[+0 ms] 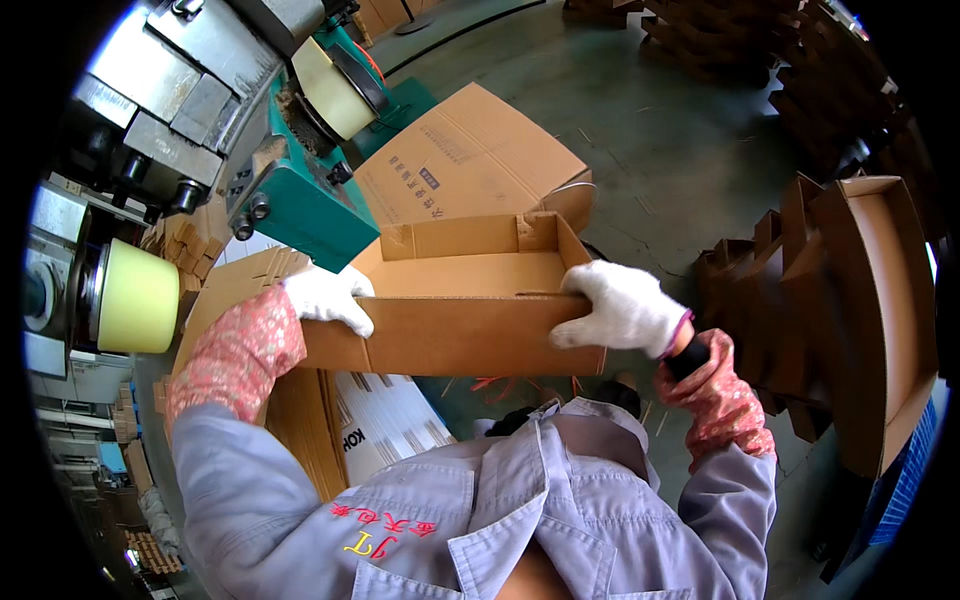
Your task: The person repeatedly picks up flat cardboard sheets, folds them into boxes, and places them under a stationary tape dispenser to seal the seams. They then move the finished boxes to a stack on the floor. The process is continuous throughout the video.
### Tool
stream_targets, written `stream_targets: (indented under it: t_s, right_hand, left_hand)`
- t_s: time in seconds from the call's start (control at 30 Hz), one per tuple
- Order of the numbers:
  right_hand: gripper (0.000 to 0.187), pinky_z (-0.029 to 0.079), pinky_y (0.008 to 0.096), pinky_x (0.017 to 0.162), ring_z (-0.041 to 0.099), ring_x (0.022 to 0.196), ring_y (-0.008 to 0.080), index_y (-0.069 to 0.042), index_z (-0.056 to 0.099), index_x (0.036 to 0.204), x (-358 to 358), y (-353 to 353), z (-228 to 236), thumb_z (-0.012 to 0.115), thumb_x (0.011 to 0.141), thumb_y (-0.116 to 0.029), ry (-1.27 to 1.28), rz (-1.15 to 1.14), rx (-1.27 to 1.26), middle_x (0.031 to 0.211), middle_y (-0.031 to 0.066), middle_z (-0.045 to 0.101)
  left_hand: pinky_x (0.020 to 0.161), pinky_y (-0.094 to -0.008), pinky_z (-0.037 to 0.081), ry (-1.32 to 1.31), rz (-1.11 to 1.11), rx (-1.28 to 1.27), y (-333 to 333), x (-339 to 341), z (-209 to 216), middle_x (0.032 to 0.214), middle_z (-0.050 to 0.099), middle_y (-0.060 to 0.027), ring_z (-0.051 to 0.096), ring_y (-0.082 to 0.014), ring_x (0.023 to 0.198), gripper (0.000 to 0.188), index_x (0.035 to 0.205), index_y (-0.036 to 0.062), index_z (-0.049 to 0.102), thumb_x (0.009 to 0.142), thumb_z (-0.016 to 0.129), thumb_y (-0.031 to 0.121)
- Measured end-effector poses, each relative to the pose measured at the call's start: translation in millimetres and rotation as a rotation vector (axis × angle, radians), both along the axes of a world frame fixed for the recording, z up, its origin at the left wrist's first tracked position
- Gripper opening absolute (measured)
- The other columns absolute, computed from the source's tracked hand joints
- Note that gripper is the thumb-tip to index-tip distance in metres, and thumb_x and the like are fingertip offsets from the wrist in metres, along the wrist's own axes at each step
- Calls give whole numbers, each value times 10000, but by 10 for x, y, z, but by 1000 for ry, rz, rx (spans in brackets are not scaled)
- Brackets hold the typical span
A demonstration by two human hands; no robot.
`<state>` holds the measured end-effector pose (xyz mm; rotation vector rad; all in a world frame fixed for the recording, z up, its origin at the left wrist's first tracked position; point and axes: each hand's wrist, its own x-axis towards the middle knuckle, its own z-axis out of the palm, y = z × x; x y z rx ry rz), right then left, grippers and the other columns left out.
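Between my two white-gloved hands is an open, shallow cardboard tray [460, 335], its hollow side facing up and its near wall toward me. My left hand [332, 298] grips the left end of that near wall, thumb on the outer face. At the other end, my right hand [625, 308] is closed over the near right corner, fingers hooked over the rim and thumb outside. The tray's far left corner lies close by a green machine arm [318, 205]. Tape-like patches show at its far inside corners.
A large printed cardboard box [465, 160] stands beyond the tray. Machinery with a pale yellow roller [137, 297] and a cream roller [335, 90] occupies the left. Stacked cardboard trays [790, 270] stand at the right. Flat cardboard and a white printed sheet [385, 420] lie below left.
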<state>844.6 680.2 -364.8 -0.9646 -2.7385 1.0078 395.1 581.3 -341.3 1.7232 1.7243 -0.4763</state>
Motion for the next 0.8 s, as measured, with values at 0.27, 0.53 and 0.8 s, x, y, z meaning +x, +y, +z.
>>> stream_targets:
  t_s: [0.27,0.53,0.8]
  right_hand:
    - [342,531,347,809,664,872,198,18,737,1072,37,74,30,799,834,-220,358,-49,-292,910,105,694]
    - [216,558,316,839,677,877,160,31,748,1013,279,338,1465,717,832,-83,869,-27,-618,949,73,740]
    - [124,556,304,793,659,807,134,2,739,996,-363,-22,2249,691,891,-42,910,54,-749,928,43,717]
  left_hand:
    - [705,-390,535,109,373,620,-585,-901,501,817,691,-129,663,-244,781,401,854,15,687,690,889,320]
    - [868,-388,553,-741,1074,1502,-2622,175,1648,1098,692,-110,652,-222,972,396,1163,34,674,898,701,326]
    - [898,-476,589,-1751,673,966,-3850,530,1640,1208,710,-183,694,-302,1073,348,1231,27,649,1010,564,283]
